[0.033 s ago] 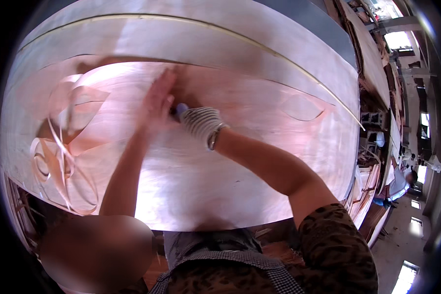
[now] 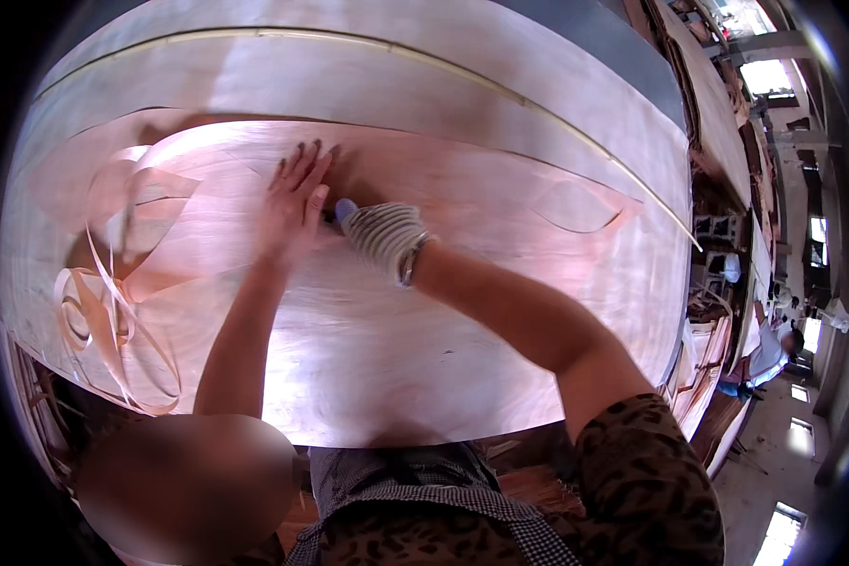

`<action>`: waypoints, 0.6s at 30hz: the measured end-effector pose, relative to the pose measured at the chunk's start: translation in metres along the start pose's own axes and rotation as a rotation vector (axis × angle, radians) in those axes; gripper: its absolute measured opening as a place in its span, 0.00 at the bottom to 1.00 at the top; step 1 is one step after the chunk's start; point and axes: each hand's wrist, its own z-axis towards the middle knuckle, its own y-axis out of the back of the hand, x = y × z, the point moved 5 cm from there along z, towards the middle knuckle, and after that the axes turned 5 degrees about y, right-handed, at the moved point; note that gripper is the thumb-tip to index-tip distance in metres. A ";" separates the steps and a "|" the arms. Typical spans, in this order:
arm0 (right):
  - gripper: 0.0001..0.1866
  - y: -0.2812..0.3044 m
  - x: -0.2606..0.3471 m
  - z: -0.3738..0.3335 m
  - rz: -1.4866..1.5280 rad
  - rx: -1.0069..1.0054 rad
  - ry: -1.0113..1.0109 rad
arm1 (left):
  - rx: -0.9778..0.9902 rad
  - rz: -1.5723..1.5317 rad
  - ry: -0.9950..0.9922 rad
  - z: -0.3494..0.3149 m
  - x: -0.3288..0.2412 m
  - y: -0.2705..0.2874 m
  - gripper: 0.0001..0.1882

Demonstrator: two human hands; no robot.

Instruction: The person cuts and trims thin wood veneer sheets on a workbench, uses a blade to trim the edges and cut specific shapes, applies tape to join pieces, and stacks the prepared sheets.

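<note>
- Base sheet of pale veneer [image 2: 424, 85], one, spread beneath everything else.
- Pinkish veneer sheet [image 2: 443, 174], one, on top, under both hands; long axis left to right.
- Slender rod [image 2: 522, 99], one, lying across the far side, beyond the hands.
- Curled veneer offcuts [image 2: 104, 291], tangled, count unclear, left of the left hand.
- Left hand [image 2: 292, 208], bare: palm down on the sheet, fingers slightly apart.
- Right hand [image 2: 387, 236], striped glove: fingers clamped around a handle.
- Purple-ended tool [image 2: 346, 209], one, in the right hand; end pointing far-left, remainder mostly hidden.

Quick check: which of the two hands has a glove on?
The right hand: it wears a pale, striped glove, while the left hand, fingers pointing away, has none.
</note>
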 end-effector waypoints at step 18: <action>0.06 0.062 -0.125 -0.084 -0.001 -0.441 0.071 | -0.083 0.222 0.005 -0.009 -0.001 -0.005 0.20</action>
